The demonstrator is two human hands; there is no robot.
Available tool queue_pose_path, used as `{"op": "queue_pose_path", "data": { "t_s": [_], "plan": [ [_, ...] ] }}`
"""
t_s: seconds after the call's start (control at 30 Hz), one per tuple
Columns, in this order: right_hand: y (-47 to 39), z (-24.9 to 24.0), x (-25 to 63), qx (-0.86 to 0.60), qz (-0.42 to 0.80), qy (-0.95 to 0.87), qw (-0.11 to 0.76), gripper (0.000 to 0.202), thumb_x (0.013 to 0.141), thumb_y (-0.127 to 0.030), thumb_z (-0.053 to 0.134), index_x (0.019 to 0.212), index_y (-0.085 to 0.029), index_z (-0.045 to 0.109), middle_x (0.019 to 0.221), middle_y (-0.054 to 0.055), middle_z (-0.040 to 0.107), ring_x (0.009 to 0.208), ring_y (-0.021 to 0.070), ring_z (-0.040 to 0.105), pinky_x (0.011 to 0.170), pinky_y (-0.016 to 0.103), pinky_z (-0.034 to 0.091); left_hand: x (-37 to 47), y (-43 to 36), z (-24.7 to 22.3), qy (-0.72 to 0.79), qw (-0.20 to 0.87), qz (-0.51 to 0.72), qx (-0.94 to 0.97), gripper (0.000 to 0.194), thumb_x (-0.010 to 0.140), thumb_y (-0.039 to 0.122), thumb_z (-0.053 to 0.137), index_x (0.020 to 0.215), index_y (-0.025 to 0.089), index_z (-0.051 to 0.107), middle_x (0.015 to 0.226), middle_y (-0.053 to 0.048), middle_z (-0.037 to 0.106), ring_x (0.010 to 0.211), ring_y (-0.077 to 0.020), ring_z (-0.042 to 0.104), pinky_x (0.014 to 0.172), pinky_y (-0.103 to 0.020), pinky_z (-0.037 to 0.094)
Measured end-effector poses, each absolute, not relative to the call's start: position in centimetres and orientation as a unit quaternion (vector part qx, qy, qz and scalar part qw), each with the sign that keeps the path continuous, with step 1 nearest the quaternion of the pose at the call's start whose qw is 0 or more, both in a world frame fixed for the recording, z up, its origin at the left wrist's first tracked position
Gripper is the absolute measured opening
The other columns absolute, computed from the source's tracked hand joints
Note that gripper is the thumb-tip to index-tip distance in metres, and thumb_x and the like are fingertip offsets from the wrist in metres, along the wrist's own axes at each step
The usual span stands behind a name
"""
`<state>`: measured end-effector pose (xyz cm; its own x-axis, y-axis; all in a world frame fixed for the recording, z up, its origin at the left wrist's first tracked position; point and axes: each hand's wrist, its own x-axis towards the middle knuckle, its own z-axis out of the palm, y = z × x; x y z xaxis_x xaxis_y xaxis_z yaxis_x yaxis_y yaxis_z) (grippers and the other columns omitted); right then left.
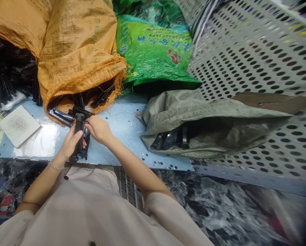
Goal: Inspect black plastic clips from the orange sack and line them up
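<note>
A long black plastic part [79, 136] stands nearly upright in the view, gripped by my left hand [72, 140], whose fingers wrap round its middle. Near its upper end, my right hand [99, 129] has its fingers bent together; what they hold, if anything, is too small to tell. Just beyond both hands lies the open mouth of an orange woven sack [78, 73], with black parts [62, 115] spilling out of it. Another black piece shows behind the held part, partly hidden by my left hand.
A grey-green sack [219, 133] with black parts inside lies right on the blue table [122, 136]. Behind are a green sack [155, 51] and a perforated panel [245, 58]. A square white tile [19, 126] and clear plastic bags [41, 140] lie left.
</note>
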<state>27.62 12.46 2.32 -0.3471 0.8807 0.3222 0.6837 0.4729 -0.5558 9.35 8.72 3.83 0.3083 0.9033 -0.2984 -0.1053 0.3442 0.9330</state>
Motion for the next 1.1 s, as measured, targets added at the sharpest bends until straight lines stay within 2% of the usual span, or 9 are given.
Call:
{"op": "queue_pose_path", "data": {
  "t_s": [0.1,0.2,0.37,0.5,0.6,0.77,0.87,0.97,1.1],
  "plan": [
    [12.0,3.3,28.0,-0.469,0.223,-0.792,0.322,0.056,0.102,-0.064,0.024,0.082,-0.021,0.055,0.08,0.008,0.057,0.08,0.0216,0.051,0.076,0.035,0.041,9.0,8.6,3.9,0.437,0.667,0.335,0.502,0.067,0.09,0.057,0.059,0.143,0.019,0.043,0.087,-0.004,0.066,0.062,-0.017,0.065,0.061,-0.032,0.058],
    [11.3,4.5,27.6,-0.455,0.41,-0.68,0.403,0.055,0.096,-0.071,0.034,0.075,-0.022,0.047,0.069,0.001,0.047,0.066,0.0156,0.045,0.064,0.03,0.039,8.6,9.2,3.8,0.406,0.566,0.342,0.631,0.077,0.089,0.049,0.065,0.153,0.021,0.031,0.109,-0.01,0.067,0.091,-0.024,0.069,0.09,-0.041,0.057],
    [10.6,6.0,27.4,-0.396,0.681,-0.512,0.343,0.057,0.094,-0.075,0.034,0.069,-0.025,0.036,0.052,-0.009,0.025,0.045,0.01,0.02,0.044,0.025,0.024,7.2,11.5,4.2,0.367,0.432,0.37,0.736,0.073,0.076,0.043,0.082,0.139,0.022,0.051,0.139,-0.015,0.055,0.135,-0.0346,0.048,0.119,-0.053,0.033],
    [11.3,6.9,28.5,-0.469,0.448,-0.652,0.392,0.053,0.095,-0.073,0.039,0.082,-0.022,0.051,0.073,0.003,0.05,0.068,0.0171,0.047,0.062,0.03,0.042,7.0,11.3,5.1,0.384,0.593,0.383,0.595,0.082,0.078,0.043,0.081,0.149,0.028,0.044,0.128,-0.011,0.063,0.119,-0.0317,0.062,0.105,-0.047,0.05],
    [11.7,6.8,28.8,-0.486,0.271,-0.748,0.362,0.051,0.093,-0.071,0.046,0.091,-0.022,0.057,0.091,0.01,0.056,0.094,0.0256,0.051,0.082,0.039,0.045,7.5,10.1,5.4,0.384,0.689,0.37,0.491,0.086,0.082,0.046,0.076,0.156,0.029,0.035,0.113,-0.009,0.068,0.096,-0.0288,0.07,0.086,-0.043,0.059],
    [12.0,5.7,28.3,-0.463,0.43,-0.69,0.353,0.051,0.1,-0.067,0.032,0.088,-0.021,0.053,0.075,0.003,0.05,0.071,0.0179,0.048,0.064,0.03,0.043,8.3,9.3,5.3,0.42,0.597,0.405,0.551,0.08,0.079,0.04,0.08,0.15,0.026,0.045,0.129,-0.01,0.065,0.128,-0.0327,0.058,0.103,-0.042,0.053],
    [12.0,5.4,28.3,-0.44,0.522,-0.652,0.329,0.055,0.102,-0.066,0.023,0.09,-0.02,0.051,0.065,-0.002,0.047,0.056,0.0138,0.042,0.053,0.027,0.038,8.3,9.7,5.0,0.427,0.604,0.408,0.536,0.077,0.08,0.043,0.078,0.149,0.027,0.046,0.12,-0.009,0.068,0.119,-0.031,0.064,0.097,-0.041,0.056],
    [10.8,5.4,28.1,-0.472,0.417,-0.706,0.325,0.052,0.1,-0.068,0.033,0.1,-0.02,0.054,0.078,0.003,0.058,0.069,0.0167,0.052,0.063,0.029,0.043,8.3,10.2,5.0,0.432,0.661,0.426,0.441,0.075,0.085,0.05,0.072,0.151,0.03,0.041,0.103,-0.006,0.07,0.09,-0.0253,0.072,0.079,-0.037,0.061],
    [7.8,4.6,26.5,-0.414,0.176,-0.864,0.227,0.044,0.101,-0.058,0.042,0.098,-0.019,0.061,0.09,0.01,0.064,0.085,0.0226,0.056,0.074,0.033,0.043,8.9,10.5,5.5,0.443,0.669,0.449,0.393,0.06,0.089,0.052,0.067,0.141,0.029,0.051,0.098,-0.004,0.069,0.088,-0.0225,0.072,0.078,-0.035,0.062]
  ]
}}
